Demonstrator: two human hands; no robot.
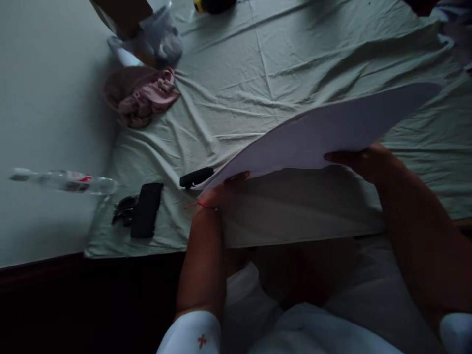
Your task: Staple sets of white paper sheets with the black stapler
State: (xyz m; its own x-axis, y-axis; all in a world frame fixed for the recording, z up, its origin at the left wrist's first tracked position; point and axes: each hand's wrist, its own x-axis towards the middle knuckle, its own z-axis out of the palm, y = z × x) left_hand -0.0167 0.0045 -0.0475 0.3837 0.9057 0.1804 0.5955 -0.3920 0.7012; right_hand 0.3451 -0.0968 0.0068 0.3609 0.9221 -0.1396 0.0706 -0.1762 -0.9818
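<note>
A large white sheet [313,132], paper or thin card, is raised off the cloth and bends in a long curve. My left hand [223,189], a red string round its wrist, grips the left part of the near edge with the thumb on top. Further right, my right hand [363,160] pinches the same edge, its thumb lying on the white face. The fingers of both hands are mostly hidden under the sheet. Just beyond my left hand lies a black elongated object [196,177], partly covered by the sheet's left end; its kind is unclear.
A wrinkled pale green cloth [236,73] covers the table. At the left are a black phone [146,210], a small dark item [124,210] and a clear plastic bottle [73,182]. Pink fabric [143,96] and a grey plastic bag [162,37] lie at the back left.
</note>
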